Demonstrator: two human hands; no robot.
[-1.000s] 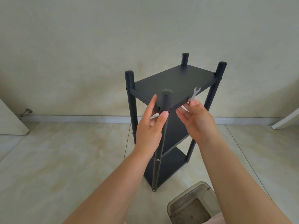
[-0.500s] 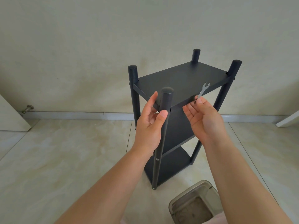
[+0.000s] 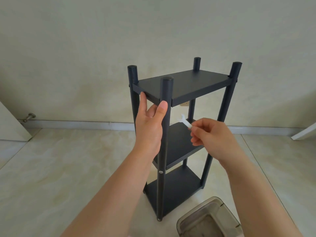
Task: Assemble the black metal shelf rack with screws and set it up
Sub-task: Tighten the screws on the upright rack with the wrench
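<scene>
3 shelves make up the black metal shelf rack, which stands upright on the tiled floor near the wall. 4 round posts carry the shelves, and each post top rises above the top shelf. The middle shelf and the bottom shelf sit level below it.

Left hand: placed at the near-left corner of the rack. The thumb lies against the front post, just below the top shelf. The fingers are extended and slightly apart, and they reach up to the underside edge of the top shelf between the 2 left posts. The grip is loose, not clamped.

Right hand: positioned in front of the middle shelf, apart from the rack. The fingers are curled together and pinch the handle of a small light-coloured wrench. The open end of the wrench points up and to the left, toward the front post, without touching it.

1 silver screw head shows on the front post at the level of the middle shelf. 1 further fastener shows at the foot of that post.

1 translucent plastic container sits on the floor just beside the rack, at the lower right. 1 metal door stop is mounted by the baseboard at the far left.
</scene>
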